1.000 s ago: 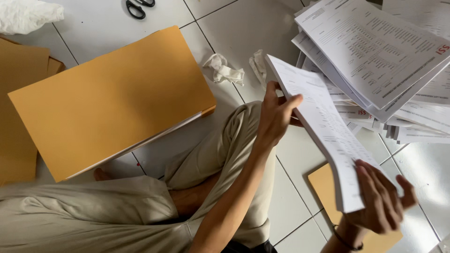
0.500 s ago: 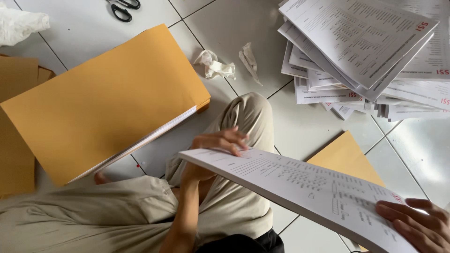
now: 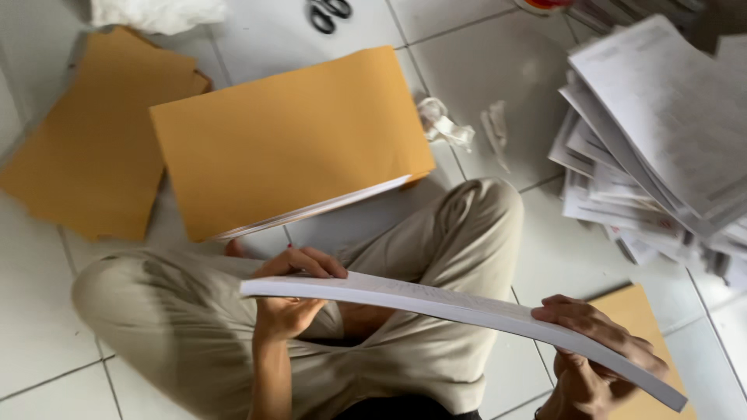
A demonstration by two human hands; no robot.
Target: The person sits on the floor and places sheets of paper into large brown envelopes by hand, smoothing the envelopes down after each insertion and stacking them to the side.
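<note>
White paper stack (image 3: 459,307) now edge-on, flatter

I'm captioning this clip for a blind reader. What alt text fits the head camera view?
A person sitting on a white tiled floor holds a thick stack of paper edge-on, left hand at one end, right hand at the other. Beyond their knees lie a large brown envelope, scissors and a pile of printed sheets.

A large orange-brown envelope (image 3: 288,140) lies stuffed with paper on the floor tiles; flat ones (image 3: 93,155) lie left, another (image 3: 642,315) lower right
</note>
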